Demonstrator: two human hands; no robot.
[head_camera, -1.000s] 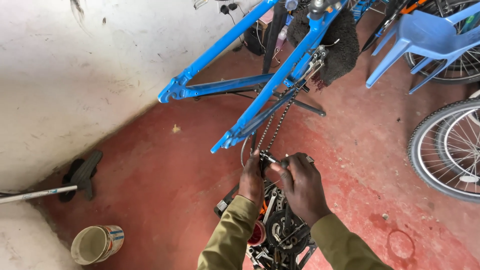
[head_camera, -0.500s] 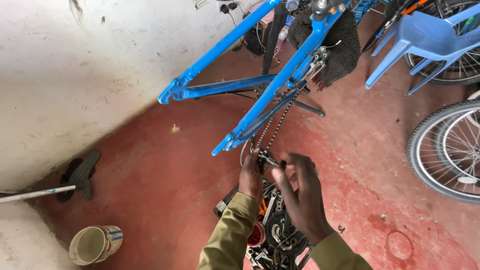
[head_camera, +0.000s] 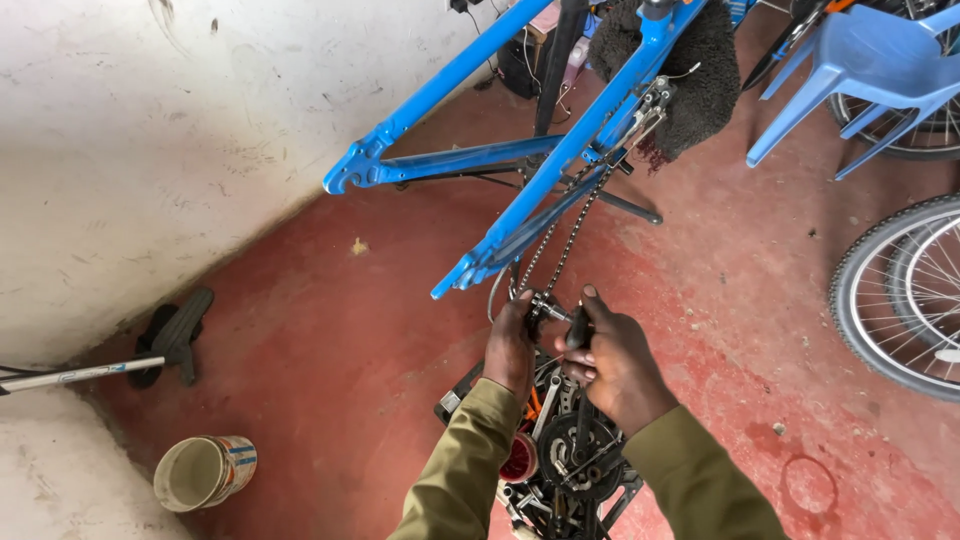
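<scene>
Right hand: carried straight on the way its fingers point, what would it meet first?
Probably the bicycle chain that the tool in the right hand works on, then the blue frame; depth is unclear.

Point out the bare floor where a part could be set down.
Open red floor lies between the white wall, the bucket and the left hand. More lies between the right hand and the wheels. The tool tray underneath is crowded.
</scene>
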